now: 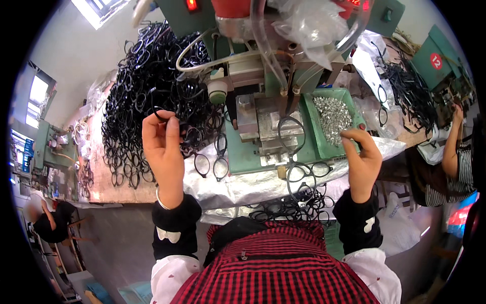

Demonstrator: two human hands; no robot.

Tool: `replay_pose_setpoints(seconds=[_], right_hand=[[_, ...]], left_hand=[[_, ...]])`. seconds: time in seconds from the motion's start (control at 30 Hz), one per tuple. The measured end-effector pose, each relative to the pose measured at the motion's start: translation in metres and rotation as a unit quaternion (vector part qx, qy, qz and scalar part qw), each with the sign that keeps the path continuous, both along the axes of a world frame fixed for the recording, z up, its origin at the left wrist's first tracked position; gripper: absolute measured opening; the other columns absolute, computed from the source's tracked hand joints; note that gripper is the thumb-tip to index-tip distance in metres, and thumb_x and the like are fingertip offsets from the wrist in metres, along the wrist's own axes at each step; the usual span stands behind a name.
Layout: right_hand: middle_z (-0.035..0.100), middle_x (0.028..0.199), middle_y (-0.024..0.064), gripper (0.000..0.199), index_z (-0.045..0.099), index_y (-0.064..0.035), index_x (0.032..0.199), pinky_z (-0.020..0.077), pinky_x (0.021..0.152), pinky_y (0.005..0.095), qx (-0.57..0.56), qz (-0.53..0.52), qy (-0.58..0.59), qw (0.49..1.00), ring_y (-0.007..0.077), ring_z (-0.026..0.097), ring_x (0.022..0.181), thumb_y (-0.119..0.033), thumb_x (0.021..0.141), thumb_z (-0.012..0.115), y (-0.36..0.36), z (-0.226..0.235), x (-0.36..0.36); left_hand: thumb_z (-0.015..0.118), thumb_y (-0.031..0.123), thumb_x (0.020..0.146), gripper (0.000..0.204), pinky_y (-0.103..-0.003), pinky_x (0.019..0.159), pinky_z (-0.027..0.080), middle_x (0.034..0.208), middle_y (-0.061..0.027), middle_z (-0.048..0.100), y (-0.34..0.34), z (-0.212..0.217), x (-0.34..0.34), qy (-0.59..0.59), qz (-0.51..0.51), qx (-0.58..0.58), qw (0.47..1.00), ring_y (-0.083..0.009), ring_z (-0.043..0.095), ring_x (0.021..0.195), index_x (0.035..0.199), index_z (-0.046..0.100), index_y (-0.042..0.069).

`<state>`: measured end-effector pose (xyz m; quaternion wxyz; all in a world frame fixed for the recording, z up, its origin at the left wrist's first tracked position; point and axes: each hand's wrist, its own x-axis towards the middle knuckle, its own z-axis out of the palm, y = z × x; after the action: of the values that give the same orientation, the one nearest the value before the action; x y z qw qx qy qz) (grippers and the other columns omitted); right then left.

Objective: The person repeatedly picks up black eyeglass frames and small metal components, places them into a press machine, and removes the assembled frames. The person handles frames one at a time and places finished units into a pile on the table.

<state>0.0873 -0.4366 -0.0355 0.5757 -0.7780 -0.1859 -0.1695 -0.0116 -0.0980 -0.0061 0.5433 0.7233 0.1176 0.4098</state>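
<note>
My left hand (pixel 164 149) is raised at the near side of a large heap of black eyeglass frames (pixel 152 86). Its thumb and fingers pinch a black eyeglass frame, mostly hidden by the hand and lost against the heap. My right hand (pixel 363 162) has its thumb and fingertips drawn together at the right edge of a green tray (pixel 324 152) of small silvery metal parts (pixel 331 119). Whatever those fingers hold is too small to make out. Between the hands, one eyeglass frame (pixel 304 133) stands upright at the metal fixture (pixel 268 114) of a bench machine.
Clear tubes (pixel 268 50) and a plastic bag (pixel 309 25) hang over the machine. More frames (pixel 298 205) lie close to my apron. Dark temple-like strips (pixel 405 88) are piled at right. Co-workers sit at far left and at right, where a striped sleeve (pixel 463 167) shows.
</note>
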Motion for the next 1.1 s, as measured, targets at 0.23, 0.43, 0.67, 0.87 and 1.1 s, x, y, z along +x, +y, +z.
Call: replay_pose_setpoints(seconds=[0.23, 0.43, 0.67, 0.87, 1.1], right_hand=[[0.066, 0.097, 0.0056, 0.037, 0.059, 0.0047, 0.116, 0.0488, 0.083, 0.0255, 0.159, 0.145, 0.083, 0.973, 0.0117, 0.062, 0.091, 0.003, 0.080, 0.069, 0.099, 0.021, 0.027], [0.066, 0.093, 0.0034, 0.039, 0.057, 0.0040, 0.120, 0.0470, 0.083, 0.0234, 0.279, 0.160, 0.170, 0.931, 0.0103, 0.061, 0.088, 0.004, 0.083, 0.067, 0.100, 0.022, 0.017], [0.067, 0.093, 0.0031, 0.041, 0.055, 0.0035, 0.125, 0.0475, 0.080, 0.0238, 0.365, 0.183, 0.250, 0.878, 0.0094, 0.061, 0.088, 0.005, 0.086, 0.066, 0.111, 0.048, 0.001], [0.071, 0.111, 0.0101, 0.028, 0.068, -0.0009, 0.111, 0.0472, 0.095, 0.0319, 0.056, 0.133, 0.062, 0.988, 0.0211, 0.065, 0.105, -0.003, 0.083, 0.065, 0.068, 0.044, 0.020], [0.063, 0.119, 0.0178, 0.016, 0.072, -0.0074, 0.092, 0.0465, 0.097, 0.0468, -0.291, -0.109, -0.112, 0.944, 0.0382, 0.054, 0.123, -0.013, 0.077, 0.074, -0.001, -0.054, 0.063]], left_hand=[[0.056, 0.007, 0.101, 0.003, -0.026, 0.073, 0.053, 0.096, -0.0059, 0.065, -0.027, -0.029, -0.007, 0.003, -0.021, -0.087, 0.996, -0.0109, 0.065, 0.090, 0.102, 0.054, 0.005], [0.056, 0.007, 0.100, 0.006, -0.028, 0.078, 0.056, 0.100, -0.0116, 0.066, -0.039, -0.022, -0.002, -0.081, -0.010, -0.089, 0.993, -0.0162, 0.066, 0.090, 0.105, 0.055, 0.003], [0.055, 0.005, 0.099, 0.013, -0.038, 0.080, 0.060, 0.099, -0.0168, 0.066, -0.056, 0.072, 0.040, -0.216, -0.098, 0.014, 0.971, -0.0221, 0.067, 0.088, 0.110, 0.054, -0.002], [0.063, -0.010, 0.080, 0.016, -0.036, 0.070, 0.057, 0.101, -0.0178, 0.070, -0.074, 0.039, 0.024, -0.218, -0.202, 0.258, 0.919, -0.0269, 0.067, 0.077, 0.091, 0.062, 0.002], [0.075, 0.006, 0.068, 0.018, -0.037, 0.076, 0.061, 0.103, -0.0090, 0.070, -0.096, 0.009, 0.033, -0.229, -0.199, 0.526, 0.794, -0.0238, 0.065, 0.082, 0.081, 0.063, 0.007]])
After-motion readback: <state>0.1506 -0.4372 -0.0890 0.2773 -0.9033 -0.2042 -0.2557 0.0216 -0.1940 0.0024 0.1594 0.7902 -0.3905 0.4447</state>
